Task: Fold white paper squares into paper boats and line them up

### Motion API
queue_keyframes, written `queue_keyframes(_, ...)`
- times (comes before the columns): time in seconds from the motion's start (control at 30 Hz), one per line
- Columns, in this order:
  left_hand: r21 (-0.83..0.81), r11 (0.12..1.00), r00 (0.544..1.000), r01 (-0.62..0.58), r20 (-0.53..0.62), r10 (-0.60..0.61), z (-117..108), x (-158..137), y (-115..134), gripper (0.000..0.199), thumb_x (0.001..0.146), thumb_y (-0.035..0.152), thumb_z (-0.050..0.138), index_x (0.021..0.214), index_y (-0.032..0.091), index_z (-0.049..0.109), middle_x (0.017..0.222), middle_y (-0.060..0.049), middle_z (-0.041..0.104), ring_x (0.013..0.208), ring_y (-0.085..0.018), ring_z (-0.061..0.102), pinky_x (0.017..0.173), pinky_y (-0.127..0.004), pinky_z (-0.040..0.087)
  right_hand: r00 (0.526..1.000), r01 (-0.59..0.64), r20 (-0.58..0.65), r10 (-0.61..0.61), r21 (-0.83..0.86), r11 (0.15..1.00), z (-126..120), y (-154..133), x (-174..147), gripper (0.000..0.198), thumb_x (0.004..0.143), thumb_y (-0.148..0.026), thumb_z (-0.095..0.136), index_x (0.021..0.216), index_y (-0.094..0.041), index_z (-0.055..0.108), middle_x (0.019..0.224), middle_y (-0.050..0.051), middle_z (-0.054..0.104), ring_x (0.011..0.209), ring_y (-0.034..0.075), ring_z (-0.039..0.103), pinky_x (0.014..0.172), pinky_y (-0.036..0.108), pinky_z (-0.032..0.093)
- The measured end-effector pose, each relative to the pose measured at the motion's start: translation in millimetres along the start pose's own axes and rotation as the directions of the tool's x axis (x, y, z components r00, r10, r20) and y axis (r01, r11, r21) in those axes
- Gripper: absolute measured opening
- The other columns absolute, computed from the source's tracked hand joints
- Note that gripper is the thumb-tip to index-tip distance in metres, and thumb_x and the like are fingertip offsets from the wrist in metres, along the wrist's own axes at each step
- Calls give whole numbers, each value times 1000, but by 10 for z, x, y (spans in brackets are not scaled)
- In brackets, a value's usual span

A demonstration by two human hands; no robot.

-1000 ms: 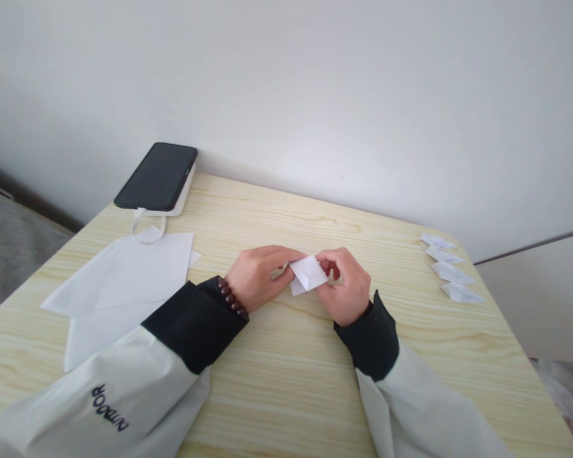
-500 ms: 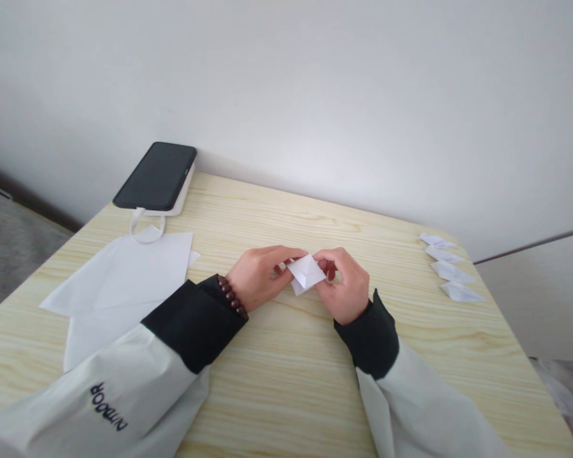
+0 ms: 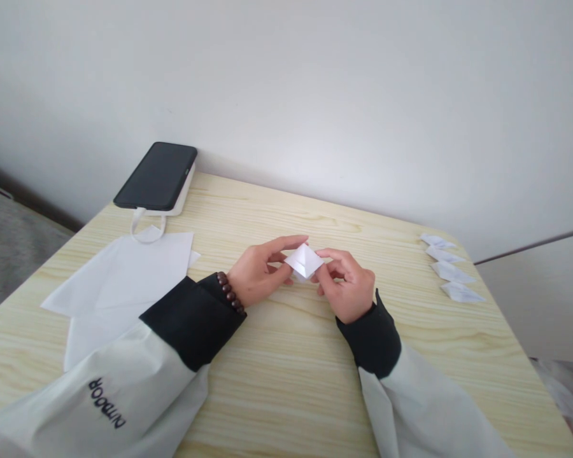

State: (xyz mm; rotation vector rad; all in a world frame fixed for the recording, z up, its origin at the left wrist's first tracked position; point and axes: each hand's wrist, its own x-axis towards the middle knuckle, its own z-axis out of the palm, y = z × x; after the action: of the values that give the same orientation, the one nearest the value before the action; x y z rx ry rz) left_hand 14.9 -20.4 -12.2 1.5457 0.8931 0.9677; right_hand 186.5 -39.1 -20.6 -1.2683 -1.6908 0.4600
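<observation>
A small piece of folded white paper (image 3: 304, 261), diamond-shaped with raised creases, is held between both hands above the middle of the table. My left hand (image 3: 258, 268), with a dark bead bracelet at the wrist, pinches its left corner; thumb and forefinger are on the paper. My right hand (image 3: 347, 283) grips the right corner between thumb and fingers. The underside of the paper is mostly hidden. Several folded white paper pieces (image 3: 452, 272) lie in a row at the table's right side.
Loose white paper sheets (image 3: 143, 267) overlap on the left of the wood-grain table (image 3: 277, 394). Behind them a black phone (image 3: 156, 175) rests on a white block with a white cable (image 3: 148, 240). A pale wall (image 3: 315, 102) rises along the back edge.
The folded paper has shifted slightly up and tilted, so its creased face shows differently. My left fingers have spread a little higher along it; my right hand has moved slightly right.
</observation>
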Motion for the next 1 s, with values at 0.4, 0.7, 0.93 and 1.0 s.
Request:
queue_keyframes(0.4,-244,968,993,51,120,-22,-39,25,37,44,73,28,64,115,14,57,113,-12,63,97,-23,62,85,-35,50,997,66,-18,-68,-84,994,-19,-7,13,13,80,-25,54,88,-18,60,46,-5,58,37,8,53,40,17,42)
queue_keyframes(0.7,-271,947,985,170,45,-164,-35,65,-2,33,78,36,60,101,14,65,100,-10,69,90,-21,65,79,-33,53,955,282,-28,-296,-229,932,-17,31,9,15,79,-14,52,86,-19,64,50,-4,62,41,8,57,45,17,44)
queue_keyframes(0.93,-212,964,982,159,-69,-177,-19,69,-13,30,70,36,70,90,14,70,93,-7,72,84,-19,66,81,-32,52,993,119,18,-117,-115,986,-17,18,-6,14,81,-22,54,88,-18,65,52,-2,66,39,9,59,40,16,44)
queue_keyframes(1.0,-225,961,978,159,-99,-185,-12,66,-24,31,69,37,70,90,14,71,93,-7,72,84,-19,66,80,-33,52,998,58,39,-57,-44,997,-18,11,-8,15,81,-24,54,89,-18,65,53,-2,66,39,9,60,40,16,46)
